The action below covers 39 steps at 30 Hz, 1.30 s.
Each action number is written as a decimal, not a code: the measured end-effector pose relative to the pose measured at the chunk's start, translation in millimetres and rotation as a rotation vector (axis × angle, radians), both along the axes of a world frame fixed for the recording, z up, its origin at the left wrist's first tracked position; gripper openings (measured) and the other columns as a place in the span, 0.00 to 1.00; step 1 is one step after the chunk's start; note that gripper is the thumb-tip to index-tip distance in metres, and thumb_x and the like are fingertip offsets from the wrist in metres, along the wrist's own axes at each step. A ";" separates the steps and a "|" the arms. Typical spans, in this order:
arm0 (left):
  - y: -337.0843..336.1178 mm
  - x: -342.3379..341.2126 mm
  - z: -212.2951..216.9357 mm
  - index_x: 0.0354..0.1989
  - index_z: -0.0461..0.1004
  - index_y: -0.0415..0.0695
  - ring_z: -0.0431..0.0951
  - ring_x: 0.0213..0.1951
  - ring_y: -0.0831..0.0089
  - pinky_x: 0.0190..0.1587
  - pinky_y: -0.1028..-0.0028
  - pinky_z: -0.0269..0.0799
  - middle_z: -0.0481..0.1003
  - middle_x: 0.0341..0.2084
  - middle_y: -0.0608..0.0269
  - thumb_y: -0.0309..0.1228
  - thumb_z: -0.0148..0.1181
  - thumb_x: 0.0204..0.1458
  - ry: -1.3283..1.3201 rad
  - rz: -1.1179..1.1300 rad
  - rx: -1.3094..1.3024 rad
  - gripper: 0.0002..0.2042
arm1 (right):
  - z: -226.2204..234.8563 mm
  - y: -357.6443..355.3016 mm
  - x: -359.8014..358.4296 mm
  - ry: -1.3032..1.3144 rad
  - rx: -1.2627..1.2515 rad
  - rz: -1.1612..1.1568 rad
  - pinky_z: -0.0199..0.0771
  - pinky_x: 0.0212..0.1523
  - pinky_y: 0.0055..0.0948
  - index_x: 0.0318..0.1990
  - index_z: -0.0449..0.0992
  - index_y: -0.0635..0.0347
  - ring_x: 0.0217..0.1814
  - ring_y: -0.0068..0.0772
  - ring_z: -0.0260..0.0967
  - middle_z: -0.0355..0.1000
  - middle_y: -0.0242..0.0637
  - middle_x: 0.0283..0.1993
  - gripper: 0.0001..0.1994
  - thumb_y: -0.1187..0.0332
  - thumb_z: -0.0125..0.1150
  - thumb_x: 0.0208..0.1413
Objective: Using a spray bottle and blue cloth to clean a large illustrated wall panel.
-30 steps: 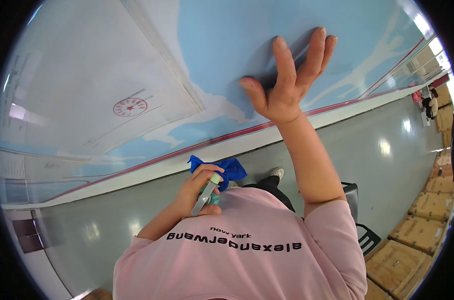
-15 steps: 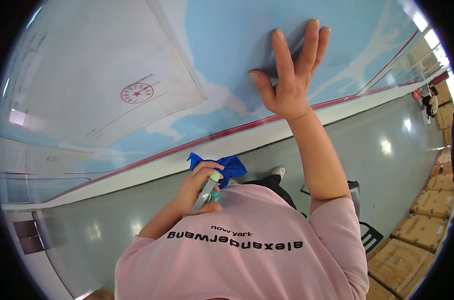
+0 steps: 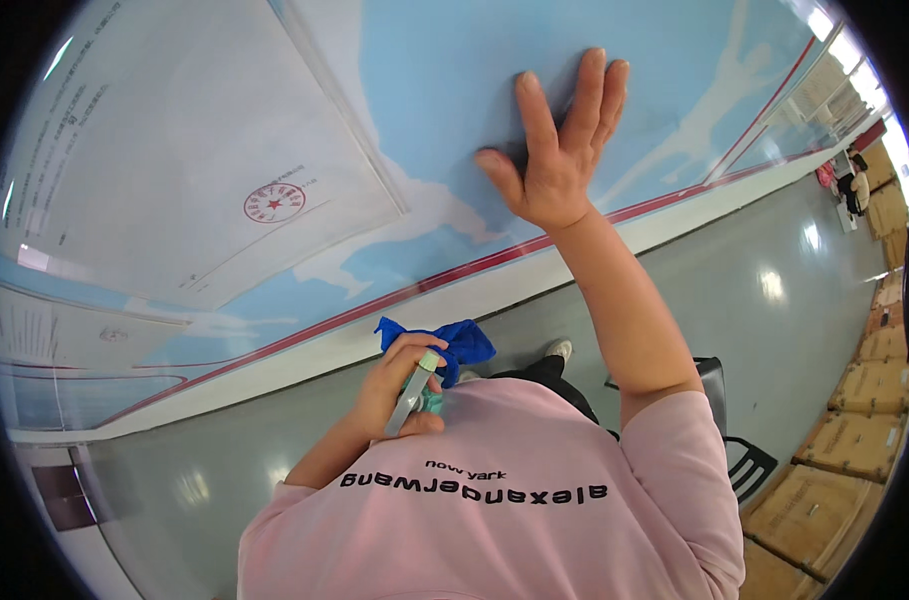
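Observation:
Close to my chest, my left hand [image 3: 386, 385] is closed round a spray bottle with a grey and pale green trigger head [image 3: 412, 395]. A crumpled blue cloth [image 3: 462, 342] sticks out past the same fingers and seems to be held along with the bottle, most of whose body is hidden. My right arm reaches up and forward to a glossy wall panel [image 3: 444, 90], light blue with white figures. There my right hand [image 3: 559, 150] lies with fingers spread, palm toward the panel and nothing in it. Whether the whole palm touches cannot be made out.
Left of my right hand, a large white sheet with a red round stamp [image 3: 274, 203] is mounted on the wall. Wooden crates [image 3: 804, 510] line the right side. A black chair [image 3: 744, 465] stands behind my right arm. Someone [image 3: 856, 185] is far off at right.
My right hand sits slightly further left and lower in the picture, still spread against the panel. The view has shifted a little. My left hand keeps its hold on the bottle and cloth.

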State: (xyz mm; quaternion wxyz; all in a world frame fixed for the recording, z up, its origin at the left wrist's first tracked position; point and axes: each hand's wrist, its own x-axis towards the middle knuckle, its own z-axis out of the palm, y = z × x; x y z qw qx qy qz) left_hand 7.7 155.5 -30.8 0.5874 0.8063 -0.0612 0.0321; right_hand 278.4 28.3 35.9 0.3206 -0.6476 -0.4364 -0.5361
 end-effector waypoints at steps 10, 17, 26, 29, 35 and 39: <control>-12.6 8.8 15.7 0.47 0.65 0.36 0.75 0.33 0.71 0.35 0.74 0.71 0.62 0.49 0.50 0.51 0.69 0.38 -0.134 -0.073 -0.427 0.35 | -34.4 -58.4 -83.8 0.821 -0.273 0.785 0.46 0.64 0.45 0.61 0.61 0.60 0.69 0.50 0.46 0.53 0.50 0.65 0.27 0.60 0.54 0.55; -52.2 48.0 38.2 0.51 0.63 0.37 0.73 0.35 0.72 0.38 0.74 0.71 0.61 0.52 0.49 0.48 0.68 0.42 -0.123 -0.129 -0.470 0.34 | -105.8 -132.3 -105.5 1.719 0.033 0.565 0.65 0.31 0.25 0.33 0.75 0.66 0.28 0.20 0.60 0.67 0.27 0.25 0.12 0.64 0.52 0.59; -140.3 103.3 38.8 0.50 0.62 0.40 0.60 0.56 0.53 0.55 0.59 0.58 0.56 0.56 0.44 0.40 0.71 0.37 -0.408 0.273 0.060 0.33 | -39.4 -199.4 -80.0 1.186 -0.469 0.529 0.60 0.57 0.40 0.58 0.58 0.69 0.58 0.50 0.58 0.61 0.54 0.55 0.45 0.59 0.76 0.30; -187.3 119.1 40.8 0.53 0.58 0.37 0.57 0.59 0.52 0.58 0.58 0.54 0.53 0.58 0.47 0.49 0.65 0.44 -0.406 0.313 0.128 0.35 | -40.2 -190.8 -75.0 0.839 -0.704 0.569 0.57 0.59 0.46 0.58 0.58 0.67 0.63 0.59 0.49 0.54 0.53 0.60 0.46 0.58 0.76 0.29; -226.0 126.9 39.0 0.54 0.57 0.38 0.55 0.60 0.47 0.59 0.53 0.52 0.57 0.57 0.44 0.37 0.68 0.36 -0.282 0.369 0.540 0.36 | -51.1 -208.5 -55.5 1.433 -0.279 1.226 0.65 0.38 0.35 0.43 0.69 0.61 0.40 0.42 0.66 0.68 0.41 0.40 0.28 0.63 0.73 0.33; -199.1 111.5 67.0 0.55 0.60 0.37 0.58 0.60 0.50 0.59 0.55 0.54 0.58 0.58 0.45 0.42 0.71 0.34 -0.232 0.177 0.491 0.39 | -93.9 -226.4 -49.9 1.171 -0.440 0.940 0.64 0.33 0.29 0.41 0.70 0.61 0.34 0.33 0.65 0.67 0.39 0.38 0.25 0.63 0.73 0.34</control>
